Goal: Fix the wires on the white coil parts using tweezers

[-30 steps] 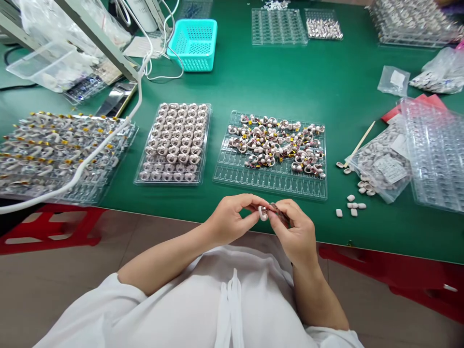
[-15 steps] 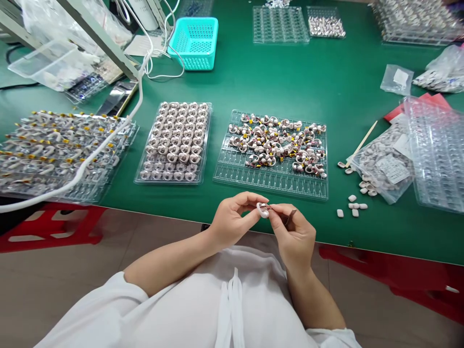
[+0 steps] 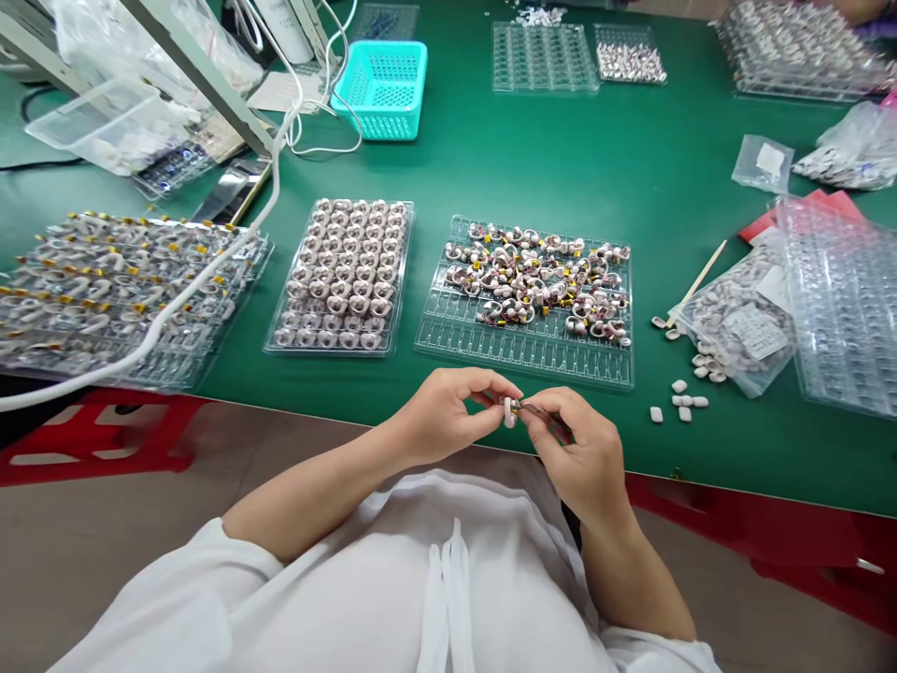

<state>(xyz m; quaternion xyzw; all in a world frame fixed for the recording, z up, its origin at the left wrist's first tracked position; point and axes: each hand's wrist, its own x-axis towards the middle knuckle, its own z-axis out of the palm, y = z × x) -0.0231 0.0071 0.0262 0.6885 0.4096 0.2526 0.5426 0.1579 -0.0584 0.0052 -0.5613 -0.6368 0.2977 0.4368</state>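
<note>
My left hand (image 3: 448,411) pinches a small white ring-shaped part (image 3: 507,412) at the near edge of the green table (image 3: 561,159). My right hand (image 3: 585,453) meets it from the right, its fingers closed on a thin dark piece joined to the same part. Just beyond the hands lies a clear tray (image 3: 522,348) heaped with loose coil parts with yellow tags (image 3: 536,280). To its left a second clear tray (image 3: 343,276) holds neat rows of similar parts.
A stack of filled trays (image 3: 105,290) sits at the left under a white cable (image 3: 210,271). Small white pieces (image 3: 683,397), a bag of them (image 3: 735,322), empty trays (image 3: 841,299) and a wooden stick (image 3: 697,276) lie right. A turquoise basket (image 3: 382,89) stands behind.
Both hands stay together at the table edge, turning the small part slightly between the fingers. The right hand has shifted a little right and down.
</note>
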